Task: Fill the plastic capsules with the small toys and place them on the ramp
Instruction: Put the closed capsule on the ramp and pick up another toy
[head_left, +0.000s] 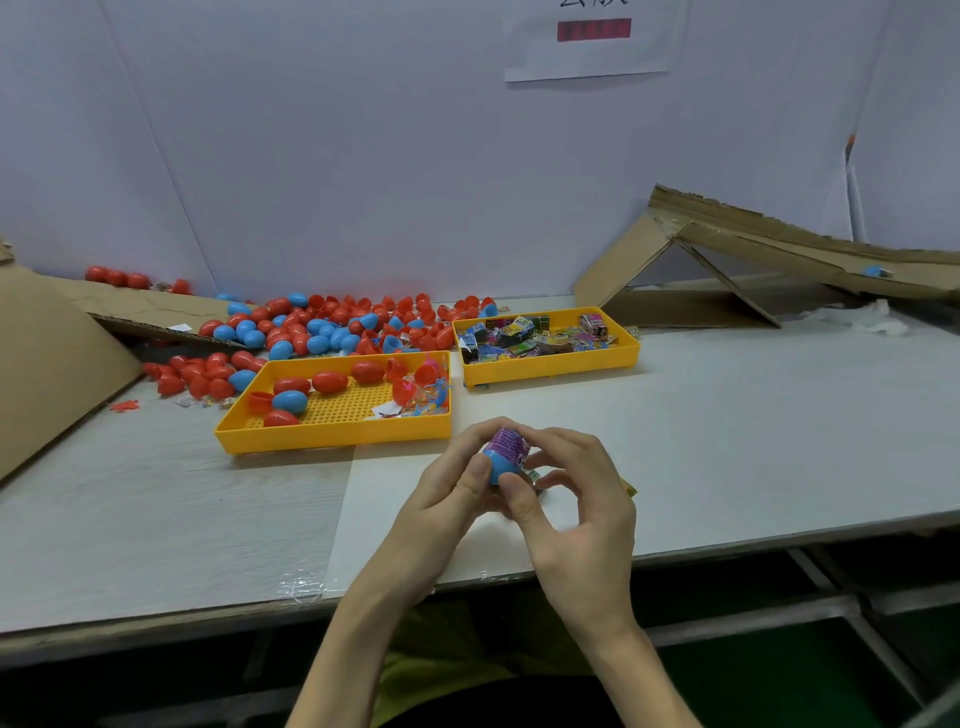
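Both hands meet above the table (727, 441). Left hand (441, 488) grips the blue capsule half (498, 465); right hand (571, 499) pinches the purple toy packet (509, 441) sitting in it.

A yellow-green garment (447, 644) shows between the person's forearms (363, 618).

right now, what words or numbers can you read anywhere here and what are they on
"6", rest unclear: white patch on the purple toy packet in the blue capsule half.
On the paper sheet on the wall: characters cut off at the top, red bar blurred; unreadable.
On the packets in the right yellow tray: print too small.
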